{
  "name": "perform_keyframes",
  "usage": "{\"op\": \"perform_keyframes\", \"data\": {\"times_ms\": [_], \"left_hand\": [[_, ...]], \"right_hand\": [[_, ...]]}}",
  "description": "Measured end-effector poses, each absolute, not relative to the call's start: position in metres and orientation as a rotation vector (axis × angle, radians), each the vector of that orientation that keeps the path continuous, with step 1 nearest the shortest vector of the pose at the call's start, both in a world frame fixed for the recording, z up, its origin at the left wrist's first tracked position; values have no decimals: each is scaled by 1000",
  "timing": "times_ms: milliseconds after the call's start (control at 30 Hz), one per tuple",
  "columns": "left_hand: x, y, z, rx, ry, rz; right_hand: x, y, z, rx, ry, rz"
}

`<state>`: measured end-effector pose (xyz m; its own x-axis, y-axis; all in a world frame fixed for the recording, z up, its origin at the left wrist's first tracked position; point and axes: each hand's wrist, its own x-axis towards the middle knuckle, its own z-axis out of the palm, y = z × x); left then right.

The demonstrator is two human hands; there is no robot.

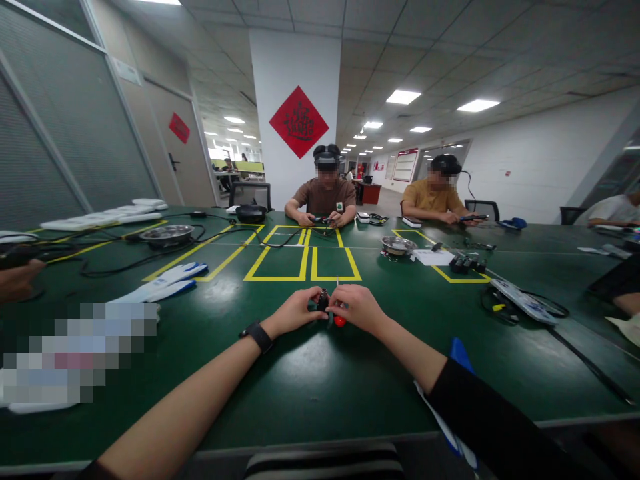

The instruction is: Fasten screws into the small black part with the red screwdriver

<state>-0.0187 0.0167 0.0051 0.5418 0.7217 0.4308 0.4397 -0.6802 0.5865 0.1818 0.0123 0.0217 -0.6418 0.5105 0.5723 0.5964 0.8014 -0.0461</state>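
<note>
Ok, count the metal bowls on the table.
2: the left bowl, beyond the white-and-blue gloves, and the right bowl, beside the white paper. Others could be hidden behind something.

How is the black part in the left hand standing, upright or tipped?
Upright: the black part has its narrow, shiny end on top, between the thumb and fingers of the left hand.

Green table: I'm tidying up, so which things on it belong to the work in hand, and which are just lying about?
In use:
- small black part, gripped by the left hand
- red item, at the right hand

Apparently just lying about:
- blue-and-white gloves, left
- left metal bowl
- right metal bowl
- black parts, right
</note>
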Motion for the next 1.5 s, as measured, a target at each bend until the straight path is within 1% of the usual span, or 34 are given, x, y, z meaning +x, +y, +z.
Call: {"op": "perform_keyframes", "data": {"times_ms": [100,233,333,533,700,933,1167,1300,1500], "left_hand": [[-19,16,4,2375,952,936],[-19,14,4,2358,946,931],[-18,14,4,2355,935,921],[-15,14,1,2375,939,933],[-12,13,0,2364,961,999],[-11,14,0,2307,944,989],[-9,12,2,2256,928,983],[-8,11,4,2263,933,954],[-8,12,2,2296,966,971]], "right_hand": [[187,16,24,-939,-2310,-167],[195,27,17,-982,-2482,-260],[195,34,8,-998,-2637,-249],[191,33,3,-1064,-2604,-214],[198,31,7,-1075,-2434,16],[198,29,21,-882,-1761,185],[185,19,18,-777,-1297,553],[177,5,22,-679,-1242,685],[168,-7,21,-575,-1414,779]]}}
